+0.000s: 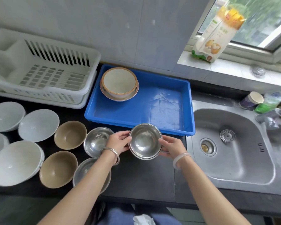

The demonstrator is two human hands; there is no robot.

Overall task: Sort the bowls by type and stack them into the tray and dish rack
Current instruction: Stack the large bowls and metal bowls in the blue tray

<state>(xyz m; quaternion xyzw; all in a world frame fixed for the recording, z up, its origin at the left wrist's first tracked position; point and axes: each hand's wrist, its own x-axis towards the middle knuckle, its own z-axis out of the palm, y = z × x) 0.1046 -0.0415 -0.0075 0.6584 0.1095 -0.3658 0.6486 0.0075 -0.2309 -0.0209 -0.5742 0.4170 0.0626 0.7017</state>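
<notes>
My left hand [120, 141] and my right hand [172, 147] grip a small stack of steel bowls [144, 140] from both sides, just in front of the blue tray [169, 125]. In the tray's far left corner a cream bowl with an orange rim [119, 82] sits nested in a matching bowl. On the dark counter to the left lie two more steel bowls [96, 140] [84, 171], two brown bowls [70, 134] [58, 168] and several white bowls [38, 125] [15, 162]. The white dish rack [44, 70] stands at the back left.
A steel sink [230, 146] lies right of the tray, with a paper cup [251, 100] and sponges behind it. A food carton [217, 33] leans on the window sill. The tiled wall runs behind the tray and rack.
</notes>
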